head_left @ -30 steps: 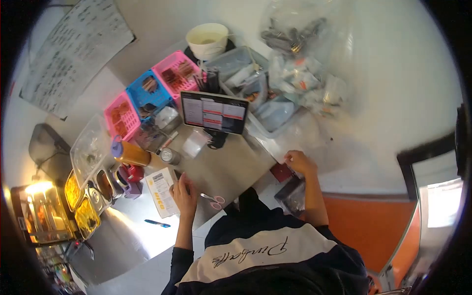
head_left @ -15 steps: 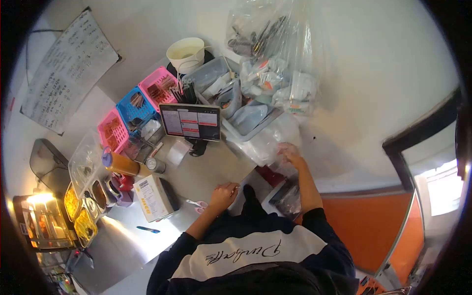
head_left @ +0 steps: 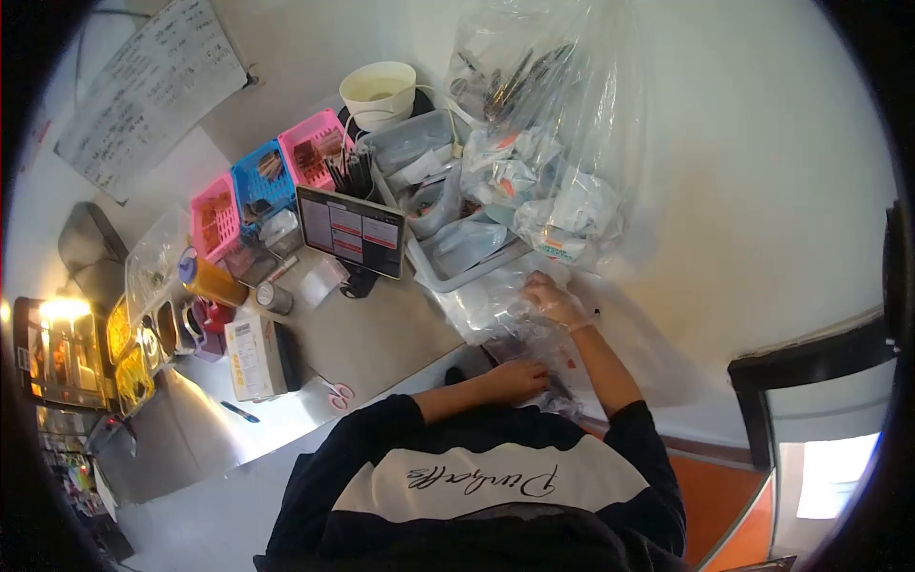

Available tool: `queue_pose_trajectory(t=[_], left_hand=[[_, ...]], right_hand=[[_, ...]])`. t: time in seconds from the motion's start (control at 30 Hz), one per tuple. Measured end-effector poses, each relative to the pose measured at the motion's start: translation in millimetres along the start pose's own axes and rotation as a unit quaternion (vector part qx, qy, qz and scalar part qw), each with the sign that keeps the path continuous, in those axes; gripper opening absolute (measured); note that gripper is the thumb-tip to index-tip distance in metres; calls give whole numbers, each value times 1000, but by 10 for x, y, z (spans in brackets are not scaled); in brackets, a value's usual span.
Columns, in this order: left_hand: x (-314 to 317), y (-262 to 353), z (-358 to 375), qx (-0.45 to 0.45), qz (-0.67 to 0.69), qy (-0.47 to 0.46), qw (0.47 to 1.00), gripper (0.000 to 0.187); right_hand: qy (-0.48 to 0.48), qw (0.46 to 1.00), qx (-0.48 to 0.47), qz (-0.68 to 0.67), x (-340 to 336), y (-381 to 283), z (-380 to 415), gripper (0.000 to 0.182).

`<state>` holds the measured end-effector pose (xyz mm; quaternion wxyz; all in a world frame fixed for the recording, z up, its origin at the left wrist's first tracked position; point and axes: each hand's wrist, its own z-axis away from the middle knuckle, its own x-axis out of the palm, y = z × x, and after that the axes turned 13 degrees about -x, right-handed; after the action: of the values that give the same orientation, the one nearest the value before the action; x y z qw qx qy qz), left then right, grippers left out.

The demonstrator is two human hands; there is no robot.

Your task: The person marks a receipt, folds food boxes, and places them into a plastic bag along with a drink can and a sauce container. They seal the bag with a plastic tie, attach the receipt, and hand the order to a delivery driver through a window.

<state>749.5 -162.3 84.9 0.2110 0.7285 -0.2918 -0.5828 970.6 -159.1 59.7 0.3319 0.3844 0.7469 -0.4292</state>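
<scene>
Pen (head_left: 239,412) before box (head_left: 252,358), scissors (head_left: 338,392) right, tablet (head_left: 351,232) behind scissors

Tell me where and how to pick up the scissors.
Best grip the scissors by the pink loops, pinching from above and coming from the person's side. They seem to lie flat, with the loops turned toward the person and the blades pointing away, toward the box.

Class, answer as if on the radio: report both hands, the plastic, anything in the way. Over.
Right hand at clear plastic, grip unclear. Left hand lower, fingers curled, hold unclear. Tablet and scissors off left, nothing solid between hands.
</scene>
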Motion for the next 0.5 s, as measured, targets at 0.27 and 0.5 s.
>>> queue_pose_trajectory(t=[0.27, 0.5], left_hand=[[415, -126, -546, -93, -136, 126, 978, 44], [383, -595, -633, -395, -143, 17, 907, 55]], right_hand=[[-74, 967, 206, -130, -291, -101, -300, 17], [146, 944, 296, -11, 471, 121, -101, 27]])
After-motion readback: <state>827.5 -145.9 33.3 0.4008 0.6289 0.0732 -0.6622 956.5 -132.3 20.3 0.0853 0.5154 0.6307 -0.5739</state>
